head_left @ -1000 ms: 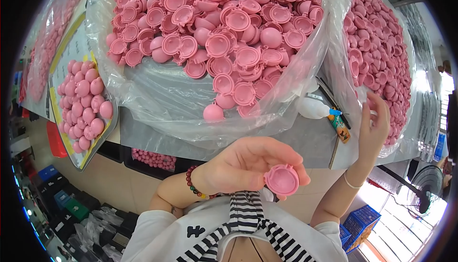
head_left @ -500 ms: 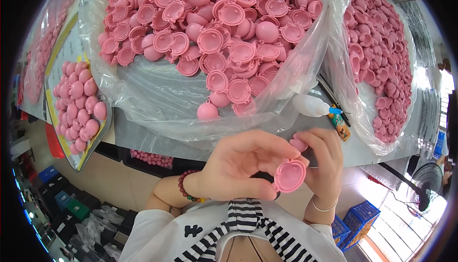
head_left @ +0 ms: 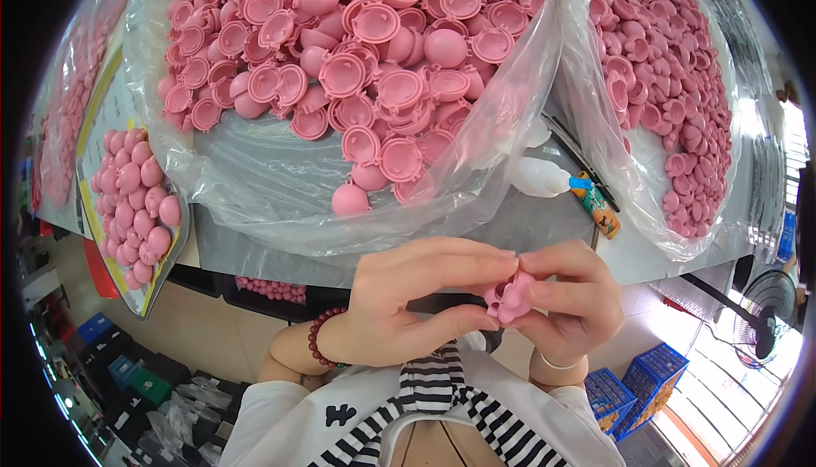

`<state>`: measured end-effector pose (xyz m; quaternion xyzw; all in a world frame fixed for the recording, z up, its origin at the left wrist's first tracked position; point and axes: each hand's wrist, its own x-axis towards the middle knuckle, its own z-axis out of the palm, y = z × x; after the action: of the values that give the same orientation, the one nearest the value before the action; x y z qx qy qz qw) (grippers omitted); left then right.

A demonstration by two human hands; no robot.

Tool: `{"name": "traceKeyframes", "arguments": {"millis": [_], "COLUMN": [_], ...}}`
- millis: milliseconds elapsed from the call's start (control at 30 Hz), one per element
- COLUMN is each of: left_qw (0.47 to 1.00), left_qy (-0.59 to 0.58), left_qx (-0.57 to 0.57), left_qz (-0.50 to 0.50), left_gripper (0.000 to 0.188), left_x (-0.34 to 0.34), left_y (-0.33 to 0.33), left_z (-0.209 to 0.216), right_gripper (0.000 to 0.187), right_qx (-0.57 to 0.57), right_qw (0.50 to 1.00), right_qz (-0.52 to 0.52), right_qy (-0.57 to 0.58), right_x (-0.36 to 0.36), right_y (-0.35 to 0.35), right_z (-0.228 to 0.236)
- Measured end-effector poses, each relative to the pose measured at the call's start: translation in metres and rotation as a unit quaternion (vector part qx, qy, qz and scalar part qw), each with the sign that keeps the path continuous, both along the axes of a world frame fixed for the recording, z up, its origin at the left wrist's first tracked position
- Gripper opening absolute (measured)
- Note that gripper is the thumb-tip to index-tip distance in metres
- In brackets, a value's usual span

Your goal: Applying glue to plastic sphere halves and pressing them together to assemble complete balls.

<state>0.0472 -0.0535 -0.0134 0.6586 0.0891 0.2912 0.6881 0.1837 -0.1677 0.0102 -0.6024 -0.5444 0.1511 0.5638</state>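
Observation:
Between the fingertips of both hands sits a small pink plastic shell (head_left: 513, 299), with pink parts pressed against each other. My left hand (head_left: 412, 293) pinches it from the left with thumb and fingers. From the right, my right hand (head_left: 574, 301) grips it with thumb and bent fingers, and these hide part of it. Just beyond the hands, a large heap of pink half shells (head_left: 399, 90) lies on a clear plastic bag (head_left: 280, 165). Some show their hollow side, others their round back.
At the left, a tray holds several round pink pieces (head_left: 132, 199). Right of the bag lie a white squeeze bottle (head_left: 540, 176) with a blue tip, dark thin tools (head_left: 574, 154) and a colourful tube (head_left: 602, 215). A second bag of pink pieces (head_left: 671, 84) is farther right.
My right hand has brought its small pink piece against the half shell in my left hand. The half shell has turned, and its open face no longer faces me. The view has shifted slightly.

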Motion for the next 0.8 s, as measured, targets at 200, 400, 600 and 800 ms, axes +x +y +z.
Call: {"name": "traceKeyframes", "arguments": {"millis": [200,400,600,800], "left_qw": [1.000,0.999,1.000,0.998], "left_qy": [0.001,0.021,0.019,-0.034], "left_qx": [0.023,0.026,0.017,0.048], "left_qz": [-0.018,-0.011,-0.005,0.036], "left_gripper": [0.040,0.044,0.051,0.045], "left_x": [-0.001,0.000,0.002,0.003], "left_y": [0.002,0.003,0.003,0.003], "left_z": [-0.003,-0.003,-0.001,-0.005], "right_gripper": [0.032,0.031,0.032,0.030], "right_qx": [-0.025,-0.014,0.030,0.021], "right_qw": [1.000,0.999,0.992,0.996], "right_qz": [-0.006,-0.040,-0.021,-0.023], "right_qy": [0.002,-0.027,-0.124,-0.082], "right_x": [0.002,-0.003,-0.008,-0.013], "right_y": [-0.006,-0.005,-0.004,-0.005], "right_z": [-0.001,-0.006,-0.006,-0.011]}}
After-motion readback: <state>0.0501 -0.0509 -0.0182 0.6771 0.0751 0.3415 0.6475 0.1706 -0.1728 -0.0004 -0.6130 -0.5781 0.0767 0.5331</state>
